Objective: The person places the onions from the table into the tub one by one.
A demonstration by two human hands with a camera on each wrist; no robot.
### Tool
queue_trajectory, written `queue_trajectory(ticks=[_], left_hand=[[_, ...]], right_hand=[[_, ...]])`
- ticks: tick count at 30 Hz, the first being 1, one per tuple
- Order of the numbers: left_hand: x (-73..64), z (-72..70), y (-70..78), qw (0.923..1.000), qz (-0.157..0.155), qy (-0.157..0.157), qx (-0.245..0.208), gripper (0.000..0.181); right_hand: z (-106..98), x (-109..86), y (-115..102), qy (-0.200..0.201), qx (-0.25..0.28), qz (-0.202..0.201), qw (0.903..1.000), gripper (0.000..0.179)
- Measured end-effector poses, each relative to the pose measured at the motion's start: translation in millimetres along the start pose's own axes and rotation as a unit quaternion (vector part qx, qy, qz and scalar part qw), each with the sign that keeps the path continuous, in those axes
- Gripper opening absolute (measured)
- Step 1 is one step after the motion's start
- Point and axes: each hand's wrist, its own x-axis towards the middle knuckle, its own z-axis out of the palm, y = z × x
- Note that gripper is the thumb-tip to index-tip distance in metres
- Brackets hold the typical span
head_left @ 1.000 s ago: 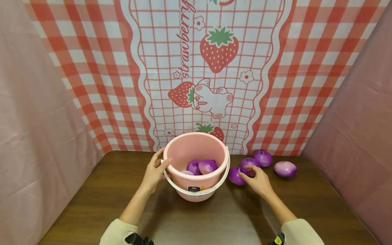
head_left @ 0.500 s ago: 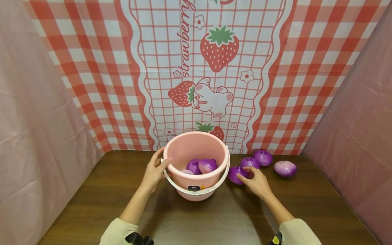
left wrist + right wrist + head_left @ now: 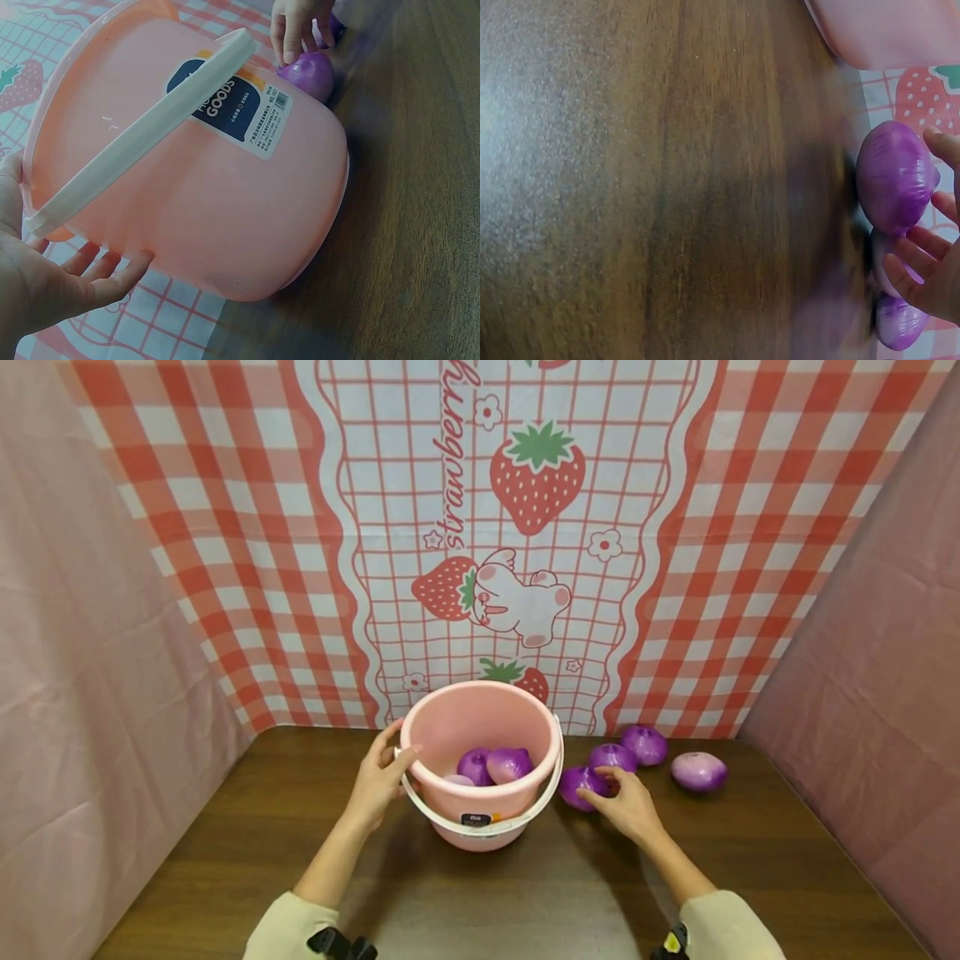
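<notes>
A pink bucket with a white handle stands upright on the wooden table. My left hand holds it at the left side, thumb at the rim and fingers against the outer wall; the left wrist view shows these fingers bent beneath the handle's pivot. Inside lie purple onions, smooth and shiny, with a paler one partly hidden by the rim. Right of the bucket, my right hand pinches the nearest purple onion between thumb and fingers. That onion appears to rest on the table.
Two more purple onions line up behind the pinched one, toward the back wall. Farther right lies a pale pink-purple onion. A checked strawberry cloth hangs behind the table, with pink cloth at both sides.
My right hand has shifted slightly left and closed its thumb and fingers around the nearest onion. The left hand and bucket have stayed in place.
</notes>
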Motion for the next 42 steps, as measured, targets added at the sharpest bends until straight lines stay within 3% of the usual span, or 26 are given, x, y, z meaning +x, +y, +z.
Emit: queue_trajectory(ticks=[11, 23, 42], left_hand=[[0.1, -0.1, 0.3, 1.0000, 0.001, -0.002, 0.002, 0.057], [0.8, -0.4, 0.3, 1.0000, 0.000, 0.000, -0.002, 0.057], [1.1, -0.9, 0.0, 1.0000, 0.002, -0.004, 0.003, 0.056]], right_hand=[[5.0, 1.0, 5.9, 0.000, -0.001, 0.009, 1.0000, 0.067], [5.7, -0.1, 5.6, 0.009, 0.012, 0.005, 0.9999, 0.065], [-17.4, 1.7, -12.1, 0.018, 0.044, 0.021, 0.9987, 0.066]])
